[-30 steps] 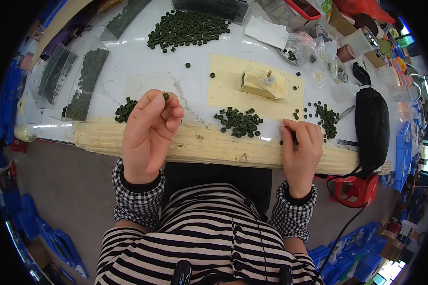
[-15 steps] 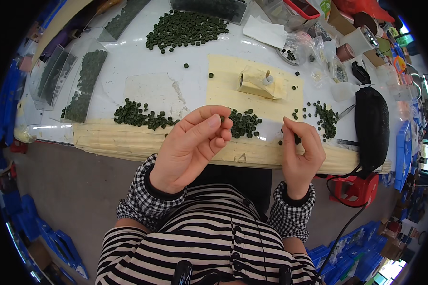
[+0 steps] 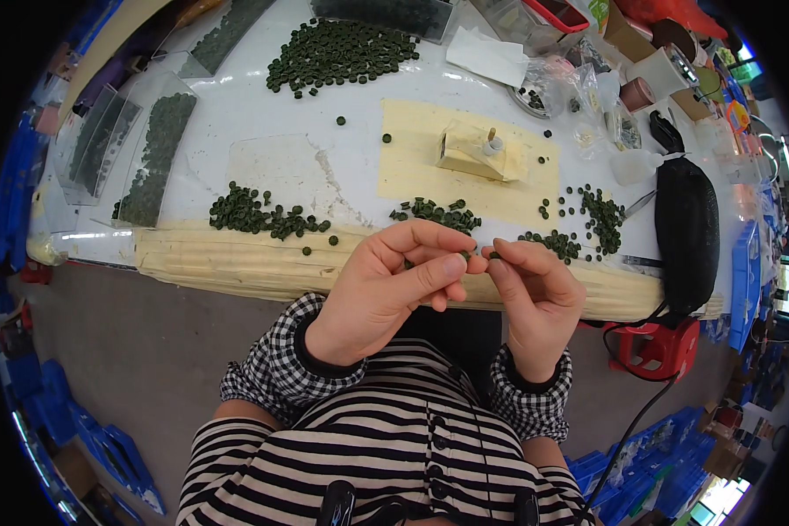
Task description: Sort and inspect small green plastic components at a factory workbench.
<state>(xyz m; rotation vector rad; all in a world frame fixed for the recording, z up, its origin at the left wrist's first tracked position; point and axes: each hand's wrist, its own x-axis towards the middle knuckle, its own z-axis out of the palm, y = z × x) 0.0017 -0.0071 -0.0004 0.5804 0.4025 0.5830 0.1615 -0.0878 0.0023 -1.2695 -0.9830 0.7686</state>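
Note:
Low over the table's near edge, my two hands have their fingertips almost touching. My left hand (image 3: 386, 285) is closed in a pinch on a small dark green round piece (image 3: 465, 256), mostly hidden by the thumb and forefinger. Another small dark piece (image 3: 495, 255) shows between the thumb and forefinger of my right hand (image 3: 539, 302). Just beyond the fingers lie a heap of green round pieces (image 3: 438, 211) and, to its right, a smaller heap (image 3: 557, 245). Farther off stands a block wrapped in yellowish tape (image 3: 478, 158), with a short peg on top.
A large heap of green pieces (image 3: 342, 54) lies at the back, another heap (image 3: 241, 210) at left. Clear trays (image 3: 156, 158) of pieces stand far left. On the right are a black pouch (image 3: 685, 232), tweezers (image 3: 640, 204) and plastic bags (image 3: 587, 114). Tape pads the front edge (image 3: 237, 263).
Both hands have come nearer to me and together, the left moving right, the right slightly left. Their fingertips, apart before, now almost meet. The heaps behind them show more.

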